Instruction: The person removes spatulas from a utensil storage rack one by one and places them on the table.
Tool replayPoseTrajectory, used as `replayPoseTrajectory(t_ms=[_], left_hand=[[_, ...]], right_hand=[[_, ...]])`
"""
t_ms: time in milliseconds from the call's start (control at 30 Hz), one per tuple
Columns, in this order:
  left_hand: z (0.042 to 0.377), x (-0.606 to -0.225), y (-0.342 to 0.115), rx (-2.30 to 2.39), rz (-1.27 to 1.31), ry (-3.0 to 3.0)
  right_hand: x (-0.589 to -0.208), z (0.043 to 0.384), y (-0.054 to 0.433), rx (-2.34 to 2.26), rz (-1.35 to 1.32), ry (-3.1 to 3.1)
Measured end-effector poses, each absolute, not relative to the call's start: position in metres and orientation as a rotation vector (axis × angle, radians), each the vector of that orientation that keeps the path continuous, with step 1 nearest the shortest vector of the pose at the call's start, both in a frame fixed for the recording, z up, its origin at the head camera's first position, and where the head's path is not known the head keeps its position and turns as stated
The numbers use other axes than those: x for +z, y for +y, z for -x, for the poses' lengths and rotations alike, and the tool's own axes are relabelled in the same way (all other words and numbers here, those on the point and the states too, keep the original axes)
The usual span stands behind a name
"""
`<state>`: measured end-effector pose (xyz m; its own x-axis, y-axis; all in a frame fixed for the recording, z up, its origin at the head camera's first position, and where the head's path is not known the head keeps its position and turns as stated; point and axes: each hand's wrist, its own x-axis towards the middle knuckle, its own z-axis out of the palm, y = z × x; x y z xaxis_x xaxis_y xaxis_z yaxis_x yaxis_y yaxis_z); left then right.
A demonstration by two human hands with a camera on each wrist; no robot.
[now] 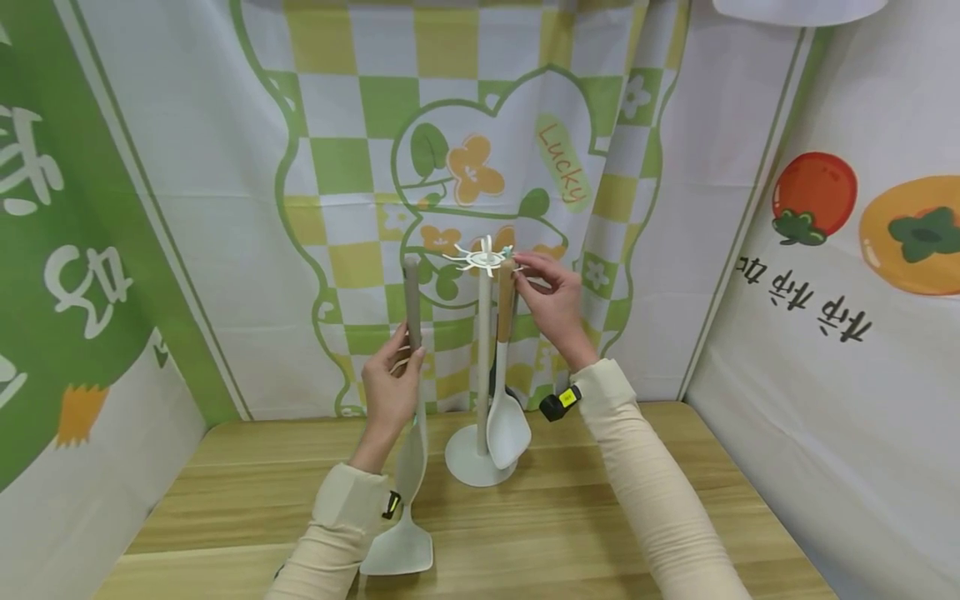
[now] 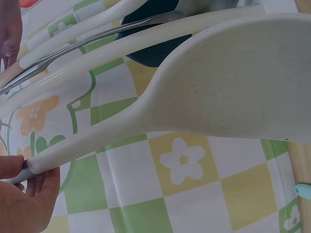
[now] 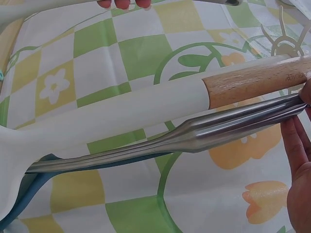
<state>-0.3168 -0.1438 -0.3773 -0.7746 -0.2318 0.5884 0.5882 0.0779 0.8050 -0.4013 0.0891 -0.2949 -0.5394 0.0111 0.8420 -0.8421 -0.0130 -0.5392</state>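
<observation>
The word "Lucky" [image 1: 561, 163] stands on the checkered curtain [image 1: 330, 167], "柿" characters [image 1: 840, 321] on the right-hand cloth [image 1: 817, 392].

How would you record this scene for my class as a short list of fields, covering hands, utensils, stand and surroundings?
left hand: holds a grey-handled utensil, head down
right hand: pinches the top of a steel-handled utensil
stand: pale, round base, ring of hooks on top
beside its pole: wooden-handled spoon, bowl down; hooked or not, unclear
near left sleeve: pale flat blade
surface: wood-grain table
backdrop: checked cloth reading "Lucky"
</observation>
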Motion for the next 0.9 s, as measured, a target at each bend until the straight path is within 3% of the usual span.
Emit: replayPoseTrajectory(t_ms=[233, 467, 900], left_hand=[[0.315, -0.379, -0.145, -1.762, 0.328, -1.757], [0.315, -0.380, -0.150, -1.750, 0.308, -1.760], [0.312, -0.380, -0.159, -1.700, 0.299, -1.754]], right_hand=[[-0.297, 0.403, 0.091, 1.643, -0.909, -1.570], [-0.282, 0.377, 0.086, 1.626, -0.916, -1.582], [-0.281, 0.375, 0.085, 1.630, -0.902, -1.587]])
